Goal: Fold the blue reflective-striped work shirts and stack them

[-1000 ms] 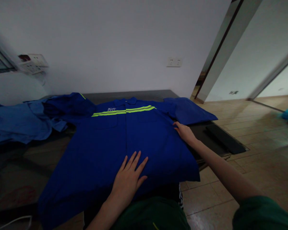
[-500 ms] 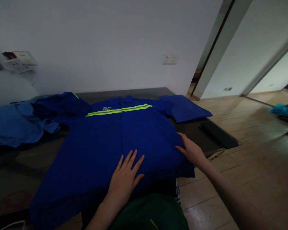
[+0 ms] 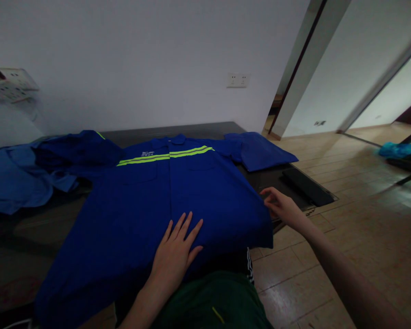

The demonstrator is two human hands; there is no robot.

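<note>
A dark blue work shirt [image 3: 137, 219] lies spread front side up, with its collar toward the wall. Two yellow-green reflective stripes cross its chest, and small white lettering sits above them on the left. My left hand [image 3: 175, 249] rests flat on the lower front, fingers spread. At the shirt's right side edge is my right hand [image 3: 281, 205], its fingers loosely bent and apart. No cloth shows pinched between them. The lower hem hangs over the table's near edge, in front of my green top.
Beneath the shirt is a dark table [image 3: 222, 128] against the wall. A lighter blue garment [image 3: 15, 178] lies crumpled at left. Folded blue cloth [image 3: 265, 151] and a long black object [image 3: 306, 186] lie at right. Wall sockets [image 3: 238, 81] are behind; tiled floor [image 3: 359, 183] extends right.
My right hand has lifted off the shirt's right part and shifted just outside its edge, fingers bending. My left hand stays flat in place. The view has turned slightly right.
</note>
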